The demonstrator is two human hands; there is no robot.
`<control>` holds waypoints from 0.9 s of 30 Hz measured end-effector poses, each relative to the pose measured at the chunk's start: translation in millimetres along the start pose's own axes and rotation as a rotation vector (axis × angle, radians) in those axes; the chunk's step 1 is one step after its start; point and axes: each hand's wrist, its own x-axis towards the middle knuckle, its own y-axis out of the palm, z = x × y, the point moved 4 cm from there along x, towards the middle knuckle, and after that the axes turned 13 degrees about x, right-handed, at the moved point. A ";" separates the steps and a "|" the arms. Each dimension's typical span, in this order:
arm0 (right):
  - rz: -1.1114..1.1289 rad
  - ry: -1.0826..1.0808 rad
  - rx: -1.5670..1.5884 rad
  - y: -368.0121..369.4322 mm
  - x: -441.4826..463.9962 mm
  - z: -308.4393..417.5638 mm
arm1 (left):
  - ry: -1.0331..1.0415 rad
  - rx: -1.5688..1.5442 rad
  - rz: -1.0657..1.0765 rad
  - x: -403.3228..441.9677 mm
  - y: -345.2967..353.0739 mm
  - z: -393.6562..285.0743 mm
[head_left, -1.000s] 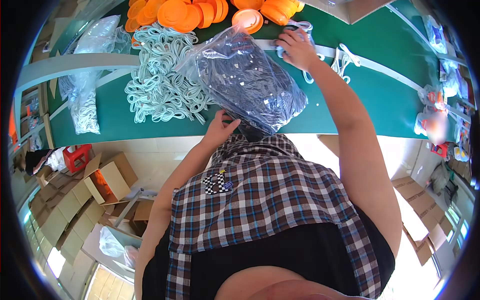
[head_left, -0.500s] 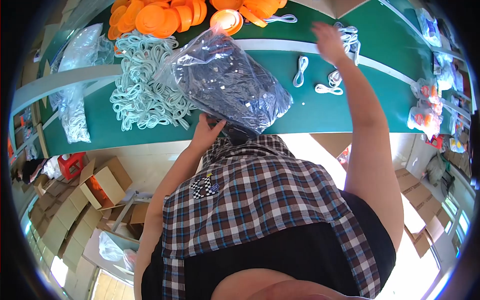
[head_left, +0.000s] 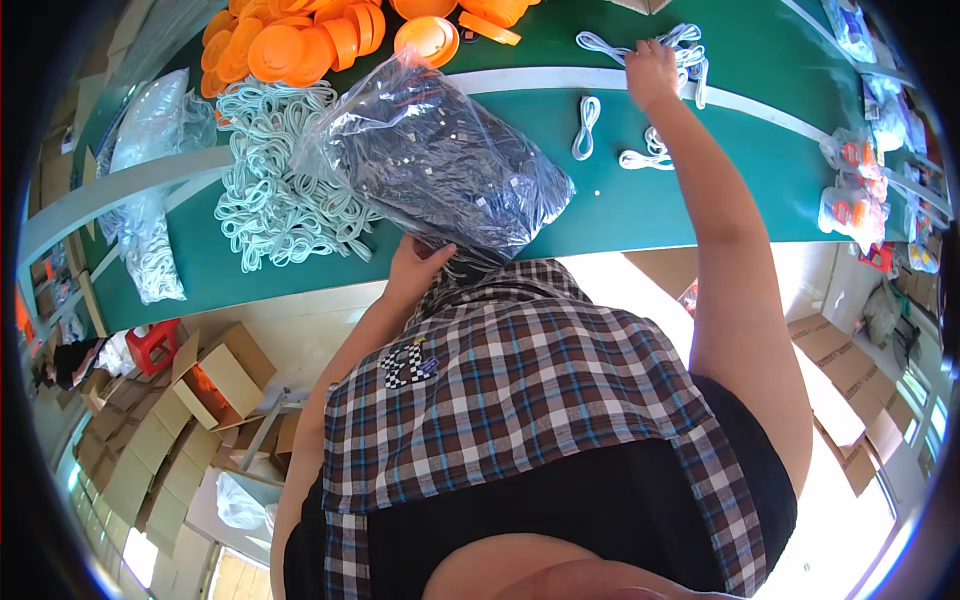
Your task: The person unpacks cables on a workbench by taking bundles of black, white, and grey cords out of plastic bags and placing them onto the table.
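Observation:
A clear plastic bag of dark items [head_left: 440, 160] lies at the table's front edge. My left hand [head_left: 420, 268] is closed round the bag's lower left corner. Farther off, my right hand [head_left: 652, 72] has its fingers bent down on white coiled cables [head_left: 684, 56]; its fingertips are partly hidden, and what they grip is too small to tell. Nearer me lie a single white cable coil [head_left: 587, 128] and more coils [head_left: 648, 155]. Left of the bag spreads a big heap of pale coiled cables [head_left: 285, 180].
Orange round cases [head_left: 300, 45] are piled at the back left. A clear bag [head_left: 150, 190] lies on the green table [head_left: 480, 215] at far left. Small bags with orange items [head_left: 855, 205] sit at the right edge. Cardboard boxes [head_left: 225, 375] stand below left.
My right hand has moved right, from the coil near the orange cases to the cables at the back right. Several coils now lie apart there. My left hand stays at the bag's corner.

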 end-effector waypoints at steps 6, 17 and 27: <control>-0.263 -0.461 0.553 -21.1 -65.6 86.9 | 0.001 -0.012 -0.013 8.7 -10.2 -2.3; 0.135 -0.079 0.531 79.7 -12.5 -50.5 | 0.101 -0.172 -0.268 32.5 -33.3 2.8; 0.197 -0.026 1.474 -5.1 -161.2 151.0 | 0.044 0.146 -0.091 6.7 -12.7 38.9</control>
